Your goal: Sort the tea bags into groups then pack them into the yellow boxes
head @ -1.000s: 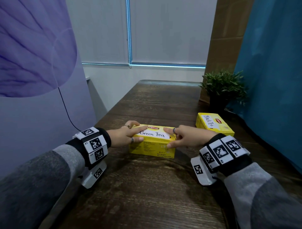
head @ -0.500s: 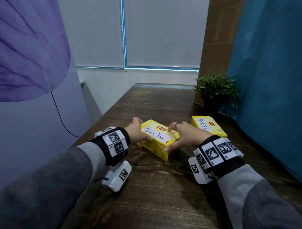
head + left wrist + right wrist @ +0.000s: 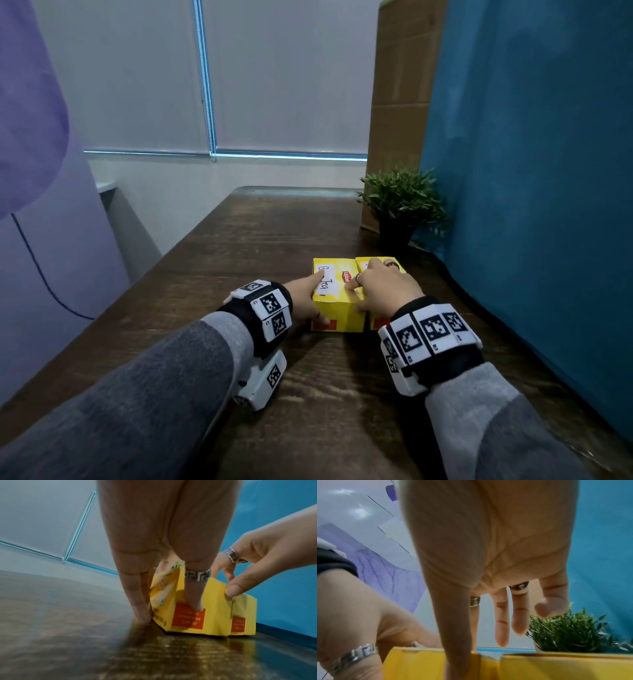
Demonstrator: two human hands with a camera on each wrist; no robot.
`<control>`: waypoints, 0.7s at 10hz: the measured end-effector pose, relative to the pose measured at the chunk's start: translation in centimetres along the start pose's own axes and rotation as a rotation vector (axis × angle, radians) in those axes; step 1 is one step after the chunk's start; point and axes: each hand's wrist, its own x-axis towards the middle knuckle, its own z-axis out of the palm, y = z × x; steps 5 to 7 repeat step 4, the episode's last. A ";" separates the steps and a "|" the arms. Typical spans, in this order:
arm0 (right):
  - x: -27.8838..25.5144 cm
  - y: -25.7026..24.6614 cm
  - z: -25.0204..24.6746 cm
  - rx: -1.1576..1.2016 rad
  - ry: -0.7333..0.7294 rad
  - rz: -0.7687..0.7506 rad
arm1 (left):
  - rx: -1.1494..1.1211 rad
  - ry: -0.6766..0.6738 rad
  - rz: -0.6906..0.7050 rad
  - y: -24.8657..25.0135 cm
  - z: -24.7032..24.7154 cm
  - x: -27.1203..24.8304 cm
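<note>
Left grip and right grip flank green-tea box.

Grey sleeves meet black cuffs wrapped in white blocks of black-and-white tags; a white pod sits at each wrist's six o'clock. Silver key-pattern ring on my left hand, two bands on my right hand.
</note>
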 end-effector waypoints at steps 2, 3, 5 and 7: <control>0.6 0.6 0.5 -0.054 -0.039 0.038 | 0.020 -0.006 -0.003 0.5 0.1 1.1; 0.1 0.5 0.5 -0.079 -0.046 0.039 | 0.034 -0.013 -0.006 0.7 -0.1 -0.1; -0.7 0.3 0.6 -0.113 -0.057 0.028 | -0.020 -0.008 0.021 0.6 -0.2 -1.2; -0.7 0.3 0.6 -0.113 -0.057 0.028 | -0.020 -0.008 0.021 0.6 -0.2 -1.2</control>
